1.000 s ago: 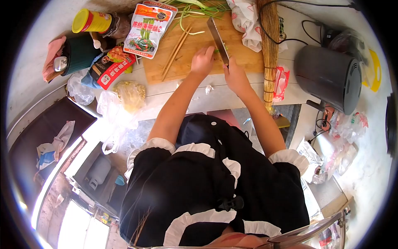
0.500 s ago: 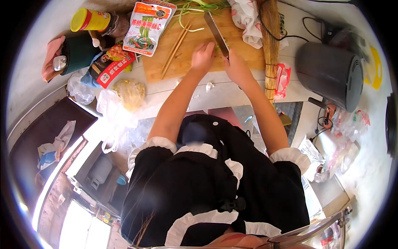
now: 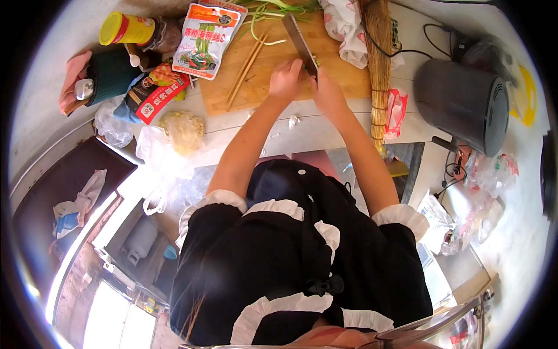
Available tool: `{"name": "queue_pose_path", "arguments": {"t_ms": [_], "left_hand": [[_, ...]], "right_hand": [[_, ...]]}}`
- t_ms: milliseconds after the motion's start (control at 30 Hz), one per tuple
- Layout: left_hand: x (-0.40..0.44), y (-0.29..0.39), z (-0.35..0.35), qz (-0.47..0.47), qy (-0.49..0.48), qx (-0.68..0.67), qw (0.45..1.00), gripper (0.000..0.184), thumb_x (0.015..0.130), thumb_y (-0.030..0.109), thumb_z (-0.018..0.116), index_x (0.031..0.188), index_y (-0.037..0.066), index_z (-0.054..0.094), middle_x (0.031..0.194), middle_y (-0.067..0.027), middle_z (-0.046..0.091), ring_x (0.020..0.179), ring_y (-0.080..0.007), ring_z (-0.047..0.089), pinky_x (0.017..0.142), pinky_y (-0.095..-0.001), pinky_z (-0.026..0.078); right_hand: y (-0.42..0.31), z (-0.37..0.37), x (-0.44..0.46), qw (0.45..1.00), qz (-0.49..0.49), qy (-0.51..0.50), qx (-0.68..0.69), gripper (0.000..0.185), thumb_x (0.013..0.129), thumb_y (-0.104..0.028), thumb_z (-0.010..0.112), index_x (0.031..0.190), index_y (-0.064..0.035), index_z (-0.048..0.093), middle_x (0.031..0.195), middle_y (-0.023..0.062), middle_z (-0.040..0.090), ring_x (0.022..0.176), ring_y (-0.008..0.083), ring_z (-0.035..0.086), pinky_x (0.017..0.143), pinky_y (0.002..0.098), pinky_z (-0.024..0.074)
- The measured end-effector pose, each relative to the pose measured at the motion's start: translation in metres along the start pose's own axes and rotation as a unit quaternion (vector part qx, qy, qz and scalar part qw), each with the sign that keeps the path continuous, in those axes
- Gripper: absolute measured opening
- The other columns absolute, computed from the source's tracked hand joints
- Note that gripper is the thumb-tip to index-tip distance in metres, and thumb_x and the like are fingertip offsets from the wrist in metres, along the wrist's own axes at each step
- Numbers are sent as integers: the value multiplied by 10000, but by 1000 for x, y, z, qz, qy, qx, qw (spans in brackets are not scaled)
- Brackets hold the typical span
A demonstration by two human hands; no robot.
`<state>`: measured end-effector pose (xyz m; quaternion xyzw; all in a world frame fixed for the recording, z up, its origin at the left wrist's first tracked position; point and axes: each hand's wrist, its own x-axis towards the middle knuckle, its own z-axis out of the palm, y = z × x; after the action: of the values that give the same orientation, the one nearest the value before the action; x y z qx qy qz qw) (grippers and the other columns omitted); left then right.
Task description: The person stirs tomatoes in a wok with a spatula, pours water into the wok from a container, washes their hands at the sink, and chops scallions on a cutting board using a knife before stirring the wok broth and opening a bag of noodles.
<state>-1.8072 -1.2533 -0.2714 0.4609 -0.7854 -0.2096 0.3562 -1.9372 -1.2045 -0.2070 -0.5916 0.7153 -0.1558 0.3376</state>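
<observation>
My right hand (image 3: 329,92) is closed around the handle of a kitchen knife (image 3: 300,42), whose broad blade points up and away over the wooden cutting board (image 3: 343,78). Close to the left of the blade, my left hand (image 3: 286,79) has its fingers curled at the board's near part. A bit of green onion (image 3: 303,67) peeks out at its fingertips, mostly hidden. Small chopped green pieces (image 3: 316,59) lie along the blade's right side. Long green onion stalks (image 3: 273,10) spread over the far edge of the board. A pair of wooden chopsticks (image 3: 246,71) rests left of my left hand.
Left of the board are a seaweed packet (image 3: 208,41), a red-and-black packet (image 3: 156,93), a yellow can (image 3: 125,28) and plastic bags (image 3: 160,154). On the right are a straw broom (image 3: 379,64), a patterned cloth (image 3: 347,32) and a dark cylindrical appliance (image 3: 459,102).
The knife and my right hand have shifted slightly to the left. My left hand stays nearly in place, and slightly more chopped green shows beside the blade.
</observation>
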Motion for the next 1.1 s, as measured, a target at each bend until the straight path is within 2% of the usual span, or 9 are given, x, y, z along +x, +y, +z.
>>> {"name": "queue_pose_path", "arguments": {"t_ms": [100, 300, 400, 500, 700, 800, 900, 1000, 1100], "left_hand": [[2, -2, -2, 32, 5, 2, 999, 164, 740, 9, 638, 881, 59, 572, 720, -125, 605, 673, -326, 593, 582, -422, 490], [-2, 1, 0, -22, 17, 13, 1000, 210, 745, 15, 634, 936, 67, 565, 764, -119, 632, 702, -326, 608, 588, -429, 491], [-3, -2, 4, -42, 4, 24, 999, 239, 751, 20, 630, 974, 71, 560, 784, -116, 641, 727, -324, 621, 598, -435, 500], [-4, -4, 7, -59, -13, 31, 998, 250, 755, 23, 622, 992, 74, 561, 799, -114, 649, 740, -320, 630, 609, -435, 510], [-4, -5, 7, -57, -31, 21, 998, 273, 741, 14, 618, 1002, 71, 561, 818, -96, 661, 766, -308, 630, 634, -426, 517], [-3, -4, 3, -7, 9, 25, 1000, 283, 726, 5, 626, 999, 58, 569, 818, -95, 660, 792, -305, 619, 666, -428, 500], [-4, 0, -8, 38, 0, 35, 999, 285, 710, -5, 634, 986, 48, 584, 817, -95, 656, 803, -309, 607, 687, -433, 477], [-9, -5, -7, 54, 9, 21, 998, 262, 702, -8, 641, 956, 43, 603, 798, -101, 646, 775, -320, 603, 682, -437, 462], [-12, -8, -6, 28, 6, 19, 999, 254, 697, -14, 645, 941, 45, 611, 844, -111, 626, 752, -314, 600, 679, -430, 472]], "right_hand": [[-4, 0, 12, 999, -35, 10, 11, 221, 910, -140, 542, 1002, 29, 433, 766, 295, 603, 750, 482, 584, 642, 539, 449], [-3, -12, -2, 999, -32, -13, 5, 212, 909, -135, 538, 978, 28, 422, 755, 284, 608, 748, 477, 588, 659, 541, 449], [-6, -12, -6, 999, -10, -27, -16, 266, 903, -150, 529, 1048, 41, 413, 766, 303, 607, 757, 480, 598, 677, 557, 462], [-7, -7, -10, 999, -27, -3, 21, 274, 896, -134, 539, 1064, 43, 412, 742, 304, 603, 730, 478, 599, 654, 556, 462], [1, 7, -11, 999, -31, 14, -4, 288, 894, -124, 543, 1086, 47, 413, 715, 286, 603, 698, 471, 601, 617, 547, 466], [1, 13, -13, 999, -23, 25, 12, 239, 898, -128, 551, 1008, 30, 411, 710, 302, 582, 692, 478, 583, 610, 543, 441], [0, 9, -15, 999, -31, 38, 2, 287, 890, -133, 551, 1075, 41, 420, 710, 286, 600, 691, 469, 599, 616, 553, 463], [3, 7, -11, 999, -42, 22, -10, 291, 892, -140, 548, 1080, 39, 418, 708, 283, 601, 693, 469, 600, 615, 555, 462], [2, 6, -8, 999, -38, 15, -14, 294, 896, -148, 546, 1089, 34, 419, 702, 279, 602, 691, 468, 600, 608, 556, 460]]}}
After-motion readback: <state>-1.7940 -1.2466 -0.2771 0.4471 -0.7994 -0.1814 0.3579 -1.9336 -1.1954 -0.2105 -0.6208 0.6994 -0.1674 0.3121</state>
